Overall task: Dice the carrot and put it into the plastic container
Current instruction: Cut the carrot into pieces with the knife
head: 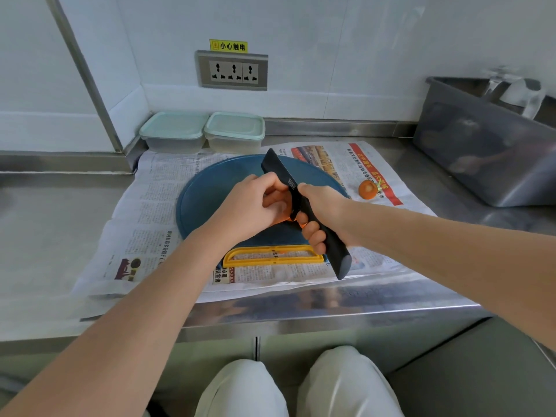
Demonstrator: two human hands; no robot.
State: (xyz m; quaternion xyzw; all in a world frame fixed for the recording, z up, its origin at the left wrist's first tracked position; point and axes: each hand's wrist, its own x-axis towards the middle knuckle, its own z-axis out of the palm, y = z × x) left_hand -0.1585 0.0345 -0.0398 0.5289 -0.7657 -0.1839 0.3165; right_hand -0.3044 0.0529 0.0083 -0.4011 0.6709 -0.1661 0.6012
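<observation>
On the round blue cutting board (210, 194), both hands meet over the carrot (290, 219), of which only a sliver of orange shows beneath them. The left hand (255, 203) has its fingers curled down over the carrot, knuckles toward the blade, probably to pin it and keep the fingertips tucked away from the edge. The right hand (319, 212) is wrapped firmly round the handle of the black knife (278, 173), high up near the blade for control, and the blade stands on edge just beside the left knuckles.

Newspaper (144, 206) lies under the board, likely to catch scraps. A cut-off carrot top (367, 189) sits on it to the right, well apart from the board. Two lidded plastic containers (174, 132) wait side by side at the back wall, neither opened, so the dicing looks under way and nothing is transferred yet. A yellow frame-shaped tool (231, 257) lies at the board's near edge.
</observation>
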